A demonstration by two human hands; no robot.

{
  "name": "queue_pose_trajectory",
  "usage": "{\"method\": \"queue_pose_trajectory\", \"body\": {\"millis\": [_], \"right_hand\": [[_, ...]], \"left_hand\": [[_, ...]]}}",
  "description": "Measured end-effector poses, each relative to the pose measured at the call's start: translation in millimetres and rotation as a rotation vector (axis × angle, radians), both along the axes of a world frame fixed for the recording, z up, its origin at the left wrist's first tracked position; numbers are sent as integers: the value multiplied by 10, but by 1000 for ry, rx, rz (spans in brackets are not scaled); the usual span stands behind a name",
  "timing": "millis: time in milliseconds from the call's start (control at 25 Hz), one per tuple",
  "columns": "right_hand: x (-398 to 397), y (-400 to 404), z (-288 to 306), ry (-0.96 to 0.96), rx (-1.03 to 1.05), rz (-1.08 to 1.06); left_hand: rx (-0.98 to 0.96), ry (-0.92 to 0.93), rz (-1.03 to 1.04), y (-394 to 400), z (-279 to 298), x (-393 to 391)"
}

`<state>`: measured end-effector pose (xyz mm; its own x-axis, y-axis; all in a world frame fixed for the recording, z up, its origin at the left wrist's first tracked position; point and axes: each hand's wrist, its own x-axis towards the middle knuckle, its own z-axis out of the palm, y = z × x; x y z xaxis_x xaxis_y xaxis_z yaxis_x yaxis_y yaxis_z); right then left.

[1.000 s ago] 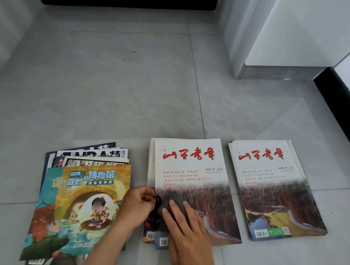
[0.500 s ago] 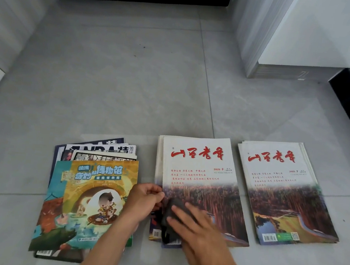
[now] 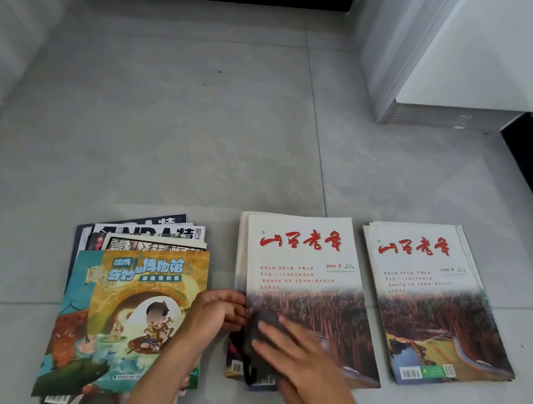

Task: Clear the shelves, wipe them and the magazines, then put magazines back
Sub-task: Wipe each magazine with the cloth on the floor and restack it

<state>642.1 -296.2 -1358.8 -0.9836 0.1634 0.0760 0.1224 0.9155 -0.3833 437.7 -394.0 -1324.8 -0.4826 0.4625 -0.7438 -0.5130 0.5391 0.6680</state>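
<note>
- While the person crouched over the grey tiled floor (image 3: 168,120), the head view showed three lots of magazines laid in a row at the near side: a fanned pile with a cartoon cover (image 3: 137,313) on the left, a middle stack (image 3: 302,286) with red brush lettering, and a matching right stack (image 3: 429,292) a little apart from it.
- On the middle stack's near left corner lay a dark cloth (image 3: 262,331). The right hand (image 3: 305,358) rested flat upon it, fingers straight and spread, pressing it to the cover; the hand was blurred, so I judged it to be mid-wipe.
- At the same stack's left edge, the left hand (image 3: 215,311) had its fingers curled round the margin of the cover, seemingly steadying the stack. How many copies it pinched I could not tell.
- Each magazine's long axis ran near to far. The unwiped part of the middle cover lay far and right of the right hand's fingertips, so the coming stroke looked to belong to that hand, travelling away from the body along that axis.
- A white cabinet (image 3: 467,58) stood at the far right; whether it held the shelves was not visible.
- By my reckoning the wiping of magazines was under way, with putting them back not yet begun.
</note>
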Motion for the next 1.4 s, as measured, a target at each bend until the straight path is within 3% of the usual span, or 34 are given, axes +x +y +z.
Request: {"method": "queue_pose_trajectory", "body": {"millis": [160, 280, 360, 440, 560, 640, 920, 1080, 1160, 1280, 1400], "right_hand": [[-992, 409, -4, 41, -99, -355], [-1381, 668, -28, 21, -104, -268], [-1200, 957, -69, 44, -82, -287], [-831, 1293, -122, 88, -68, -444], [-383, 1487, -149, 133, -231, -613], [-149, 1247, -141, 137, -284, -594], [762, -71, -196, 40, 112, -437], [229, -290, 38, -216, -190, -319], [-163, -124, 177, -150, -275, -379], [-551, -61, 410, 14, -575, -547], [-615, 24, 590, 121, -704, -661]], "left_hand": [[-12, 67, -73, -11, 4, 46], [-88, 256, -104, 35, -26, 141], [-133, 324, -121, 61, -12, 186], [-147, 331, -127, 69, 2, 206], [-155, 322, -122, 68, 3, 198], [-157, 323, -120, 65, -3, 200], [-180, 314, -136, 61, 3, 199], [-217, 401, -255, 108, 86, 188], [-144, 386, -253, 119, 156, 184], [134, 48, 44, 168, 373, 276], [270, -82, 66, 185, 520, 349]]}}
